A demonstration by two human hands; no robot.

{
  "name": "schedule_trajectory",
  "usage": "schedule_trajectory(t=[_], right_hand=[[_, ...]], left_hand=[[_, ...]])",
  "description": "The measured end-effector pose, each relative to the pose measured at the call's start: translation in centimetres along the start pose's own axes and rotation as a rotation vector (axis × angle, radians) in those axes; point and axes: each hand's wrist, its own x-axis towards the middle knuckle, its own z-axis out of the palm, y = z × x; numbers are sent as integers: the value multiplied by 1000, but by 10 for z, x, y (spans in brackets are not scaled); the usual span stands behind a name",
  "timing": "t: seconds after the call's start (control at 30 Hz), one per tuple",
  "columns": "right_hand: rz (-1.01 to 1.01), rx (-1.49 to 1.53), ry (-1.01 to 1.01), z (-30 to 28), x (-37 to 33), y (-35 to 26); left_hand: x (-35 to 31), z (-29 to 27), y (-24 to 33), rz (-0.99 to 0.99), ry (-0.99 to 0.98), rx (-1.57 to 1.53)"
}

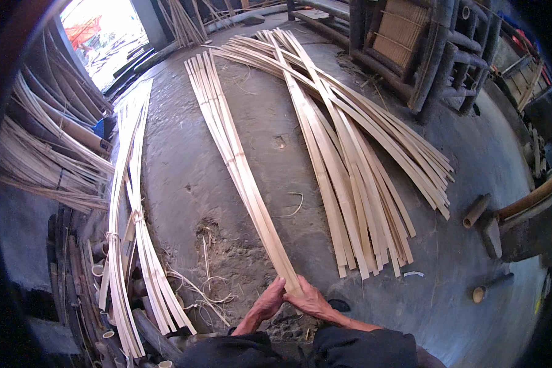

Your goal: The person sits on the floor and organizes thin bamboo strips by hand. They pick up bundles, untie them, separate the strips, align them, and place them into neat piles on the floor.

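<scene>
A bundle of long, flat bamboo strips (238,161) runs away from me across the floor, its far ends fanned out and its near end between my hands. My left hand (268,299) is closed against the left side of that near end. From the right, my right hand (311,300) wraps round the same end, thumb on top. Both hands touch each other there. To the right, a larger pile of loose bamboo strips (343,178) lies crossed by another spread of strips (386,135). At the left lie bundles of strips (142,236), tied near their middles.
Bamboo chairs (405,46) stand at the far right. Short bamboo tube pieces (477,211) lie on the right side of the grey floor (172,159). Thin shavings (211,294) litter the ground left of my hands. Stacked thin strips (49,162) lean at the left wall, near a bright doorway (107,40).
</scene>
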Motion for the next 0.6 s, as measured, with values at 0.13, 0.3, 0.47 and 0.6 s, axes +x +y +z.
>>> schedule_trajectory(t=[0.13,0.3,0.47,0.6], right_hand=[[-232,30,41,7,3,38],[-153,139,-108,26,9,51],[-134,66,205,-28,3,17],[-83,-358,860,-120,16,63]], left_hand=[[12,13,37,40,86,-76],[37,-11,27,89,102,-399],[29,-20,24,111,214,-420],[23,-20,27,59,206,-411]])
